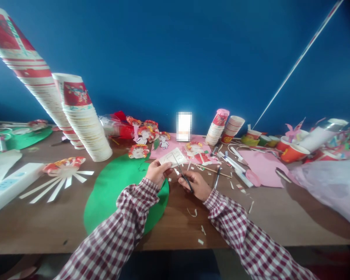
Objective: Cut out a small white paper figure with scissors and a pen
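Note:
Between the thumb and fingers of my left hand (158, 172) is a piece of white paper (179, 154) with dark lines drawn on it. My right hand (196, 183) is closed around the dark handles of a pair of scissors (186, 179). The scissor blades point up and left and meet the paper; whether they are parted I cannot make out. Under my left forearm lies a large green paper shape (111, 194). Small paper scraps (200, 241) are scattered on the table beside my right hand.
Tall stacks of paper cups (86, 128) lean at the left, with shorter cup stacks (216, 128) at the back. A paper figure with white strips (65, 169) lies left. Pink paper (265, 167), a pen (217, 178) and a translucent plastic bag (332, 186) lie to the right.

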Demonstrator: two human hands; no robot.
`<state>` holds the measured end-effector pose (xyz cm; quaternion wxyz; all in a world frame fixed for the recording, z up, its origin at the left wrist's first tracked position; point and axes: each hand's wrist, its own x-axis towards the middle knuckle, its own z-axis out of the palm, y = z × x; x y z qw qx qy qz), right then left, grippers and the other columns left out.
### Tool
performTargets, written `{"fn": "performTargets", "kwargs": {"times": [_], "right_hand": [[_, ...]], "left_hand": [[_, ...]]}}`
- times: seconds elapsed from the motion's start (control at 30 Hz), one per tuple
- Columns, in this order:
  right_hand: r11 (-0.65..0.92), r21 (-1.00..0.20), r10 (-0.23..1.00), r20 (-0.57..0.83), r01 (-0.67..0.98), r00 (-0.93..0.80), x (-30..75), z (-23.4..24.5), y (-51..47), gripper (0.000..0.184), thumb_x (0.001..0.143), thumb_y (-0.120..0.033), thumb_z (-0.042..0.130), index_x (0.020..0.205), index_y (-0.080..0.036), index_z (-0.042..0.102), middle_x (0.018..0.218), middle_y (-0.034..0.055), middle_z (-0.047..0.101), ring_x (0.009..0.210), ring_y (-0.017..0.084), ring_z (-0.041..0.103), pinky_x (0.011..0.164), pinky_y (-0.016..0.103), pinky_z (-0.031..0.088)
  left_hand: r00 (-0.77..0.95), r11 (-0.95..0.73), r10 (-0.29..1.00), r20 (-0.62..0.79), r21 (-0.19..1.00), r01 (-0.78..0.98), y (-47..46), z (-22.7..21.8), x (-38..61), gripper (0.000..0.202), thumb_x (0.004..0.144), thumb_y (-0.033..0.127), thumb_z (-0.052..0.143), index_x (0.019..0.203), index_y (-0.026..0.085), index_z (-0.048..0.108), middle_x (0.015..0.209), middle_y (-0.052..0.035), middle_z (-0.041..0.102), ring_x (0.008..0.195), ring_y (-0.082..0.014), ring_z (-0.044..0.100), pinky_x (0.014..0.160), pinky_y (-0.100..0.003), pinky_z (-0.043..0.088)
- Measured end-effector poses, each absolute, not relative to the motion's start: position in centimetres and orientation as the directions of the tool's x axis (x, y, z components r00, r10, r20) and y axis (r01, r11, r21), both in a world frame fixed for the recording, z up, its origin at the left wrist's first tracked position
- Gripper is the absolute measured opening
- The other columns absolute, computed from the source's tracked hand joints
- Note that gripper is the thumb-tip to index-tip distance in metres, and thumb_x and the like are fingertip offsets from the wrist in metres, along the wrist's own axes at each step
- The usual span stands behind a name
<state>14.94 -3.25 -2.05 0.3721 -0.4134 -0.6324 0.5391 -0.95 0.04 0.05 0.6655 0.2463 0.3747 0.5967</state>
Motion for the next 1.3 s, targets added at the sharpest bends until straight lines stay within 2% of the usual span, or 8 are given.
{"fn": "performTargets", "kwargs": {"times": [0.53, 0.83, 1.3], "right_hand": [[0.075, -0.996, 0.923, 0.051, 0.049, -0.381, 14.72, -1.32, -3.51, 0.030, 0.079, -0.046, 0.057, 0.083, -0.016, 0.055, 0.050, -0.0060, 0.043, 0.043, 0.007, 0.038, 0.042, 0.019, 0.030], [0.068, -0.997, 0.925, 0.046, 0.044, -0.378, 14.77, -1.40, -3.44, 0.032, 0.078, -0.048, 0.058, 0.082, -0.016, 0.055, 0.050, -0.0062, 0.043, 0.043, 0.007, 0.039, 0.042, 0.019, 0.031], [0.078, -0.996, 0.923, 0.054, 0.049, -0.381, 15.00, -1.82, -3.22, 0.032, 0.079, -0.047, 0.058, 0.086, -0.016, 0.056, 0.050, -0.0063, 0.043, 0.042, 0.007, 0.039, 0.041, 0.019, 0.030]], "left_hand": [[0.007, 0.130, 0.988, -0.155, 0.801, -0.584, -0.14, -0.11, -0.96, 0.033, 0.049, 0.010, 0.077, 0.078, 0.010, 0.062, 0.077, -0.0049, 0.067, 0.060, -0.0115, 0.061, 0.050, -0.020, 0.050], [-0.001, 0.144, 0.983, -0.183, 0.779, -0.610, -0.31, 0.44, -0.81, 0.035, 0.044, 0.008, 0.078, 0.074, 0.010, 0.061, 0.069, -0.0024, 0.066, 0.056, -0.0112, 0.060, 0.048, -0.019, 0.050], [0.014, 0.169, 0.979, -0.204, 0.769, -0.617, -0.25, 0.25, -0.75, 0.032, 0.046, 0.006, 0.078, 0.072, 0.010, 0.060, 0.066, -0.0021, 0.065, 0.053, -0.0103, 0.059, 0.047, -0.019, 0.050]]}}
